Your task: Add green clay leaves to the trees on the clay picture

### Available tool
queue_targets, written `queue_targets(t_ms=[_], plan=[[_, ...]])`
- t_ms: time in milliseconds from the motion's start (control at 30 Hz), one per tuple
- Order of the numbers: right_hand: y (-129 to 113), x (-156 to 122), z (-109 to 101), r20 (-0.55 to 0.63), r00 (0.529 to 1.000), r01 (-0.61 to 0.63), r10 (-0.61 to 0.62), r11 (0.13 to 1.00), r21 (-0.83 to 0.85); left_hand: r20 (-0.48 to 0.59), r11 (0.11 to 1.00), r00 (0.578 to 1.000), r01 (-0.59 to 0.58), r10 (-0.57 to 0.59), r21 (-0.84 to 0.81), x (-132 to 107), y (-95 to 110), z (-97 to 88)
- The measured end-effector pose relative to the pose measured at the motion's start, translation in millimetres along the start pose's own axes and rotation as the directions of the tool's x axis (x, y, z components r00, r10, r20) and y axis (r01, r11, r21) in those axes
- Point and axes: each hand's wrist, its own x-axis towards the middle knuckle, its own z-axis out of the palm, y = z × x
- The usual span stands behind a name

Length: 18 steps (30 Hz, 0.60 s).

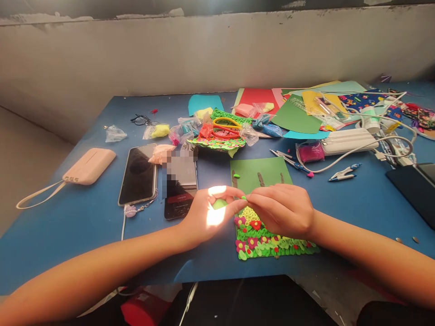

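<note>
A green card (pixel 261 174) lies on the blue table (pixel 68 217), its near part covered with small clay flowers and leaves (pixel 268 244) in green, red, pink and yellow. My left hand (pixel 207 215) and my right hand (pixel 283 210) meet fingertip to fingertip over the card's left side. Between the fingertips sits a tiny piece of bright green clay (pixel 244 197). Both hands pinch it; which one bears it I cannot tell. Three thin brown clay strips and one green dab sit on the card's far part.
Two phones (pixel 139 174) lie left of the card, beside a pink power bank (pixel 90 166). Behind are clay bags, yellow scissors (pixel 227 128) on a clay piece, coloured papers (pixel 295 117), a white power bank (pixel 346 140) with cables, and snips (pixel 343 173).
</note>
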Motion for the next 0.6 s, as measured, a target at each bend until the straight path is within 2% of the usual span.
queue_targets(t_ms=[600], plan=[[1.6,1.1,0.6,-0.001,1.0,0.007,-0.007,1.0,-0.012,-0.025,0.998,0.999,0.025,-0.024,0.052,1.7,3.5,-1.1]])
